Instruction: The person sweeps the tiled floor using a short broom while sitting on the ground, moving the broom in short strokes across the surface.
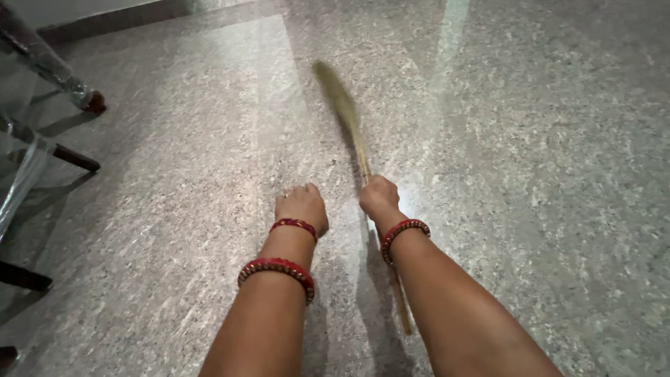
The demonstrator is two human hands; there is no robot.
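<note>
A thin, straw-coloured grass broom (pixel 363 167) slants over the grey speckled floor, its blurred bushy head far from the body and its stick end near.

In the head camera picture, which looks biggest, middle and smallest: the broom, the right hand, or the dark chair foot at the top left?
1. broom, by far the longest.
2. right hand, closed around the broom.
3. chair foot, smallest, though it sits farther from the camera, so that is unsure.
</note>
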